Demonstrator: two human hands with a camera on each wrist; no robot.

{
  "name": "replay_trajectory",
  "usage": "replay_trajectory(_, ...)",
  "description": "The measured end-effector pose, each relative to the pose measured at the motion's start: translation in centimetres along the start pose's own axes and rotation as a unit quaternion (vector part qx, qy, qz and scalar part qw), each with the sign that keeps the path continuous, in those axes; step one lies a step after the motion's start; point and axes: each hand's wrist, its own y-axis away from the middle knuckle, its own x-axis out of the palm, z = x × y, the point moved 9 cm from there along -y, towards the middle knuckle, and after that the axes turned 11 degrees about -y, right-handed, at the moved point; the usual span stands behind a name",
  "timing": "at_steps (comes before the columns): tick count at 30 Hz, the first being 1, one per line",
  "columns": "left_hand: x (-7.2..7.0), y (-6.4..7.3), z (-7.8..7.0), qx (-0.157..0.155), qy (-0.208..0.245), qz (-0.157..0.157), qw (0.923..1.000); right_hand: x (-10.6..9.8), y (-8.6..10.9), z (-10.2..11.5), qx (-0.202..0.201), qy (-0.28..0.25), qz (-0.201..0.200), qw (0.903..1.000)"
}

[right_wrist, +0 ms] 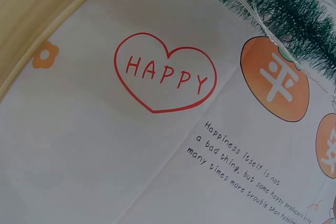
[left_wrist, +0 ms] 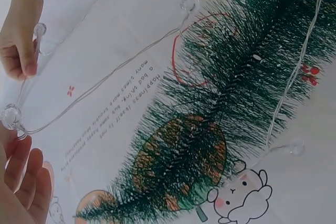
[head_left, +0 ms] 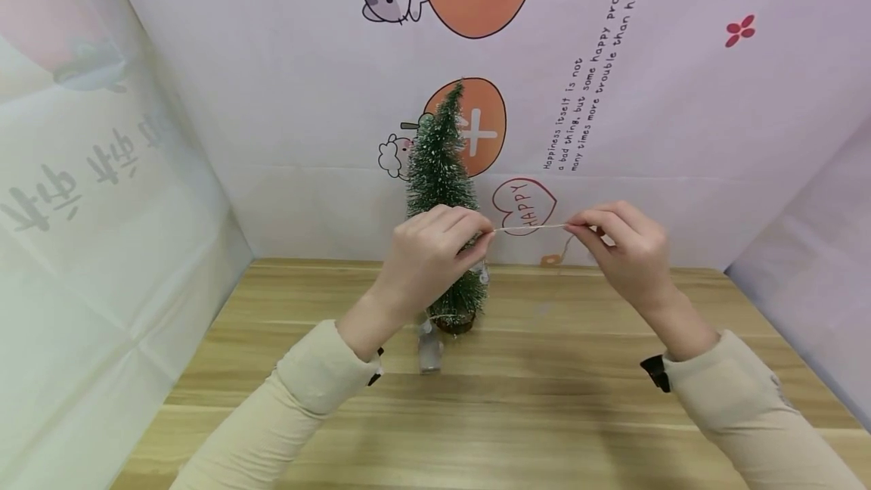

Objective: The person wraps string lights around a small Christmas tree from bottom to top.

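Observation:
A small frosted green Christmas tree (head_left: 442,165) stands upright on a round base (head_left: 454,324). Thin clear-wired string lights (left_wrist: 100,83) run across it, with a clear bulb (left_wrist: 189,4) beside the branches. My left hand (head_left: 435,244), in front of the tree, pinches the wire near another clear bulb (left_wrist: 11,115). To its right, my right hand (head_left: 622,248) pinches the same string between thumb and forefinger. The stretch (head_left: 529,227) between both hands is taut, and a short length dangles below the right hand. In the right wrist view, wire crosses the tree at upper right; neither hand shows there.
A small greyish, see-through box (head_left: 430,350) is at the tree's foot on the wood-grain table (head_left: 544,414). White printed sheets (head_left: 612,112) rise behind and at both sides. The back sheet bears a red HAPPY heart (right_wrist: 165,73) close to the tree.

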Motion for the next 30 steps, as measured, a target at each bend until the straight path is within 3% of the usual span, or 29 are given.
replay_trajectory(15,-0.9,-0.1,0.4,0.027,-0.010,-0.018,0.9994,-1.1,0.7,-1.1,0.013,0.015,-0.009,0.9998)
replay_trajectory(30,-1.8,0.1,1.8,0.025,-0.015,-0.014,0.9995,-1.4,1.1,-2.4,0.043,0.010,-0.004,0.9990)
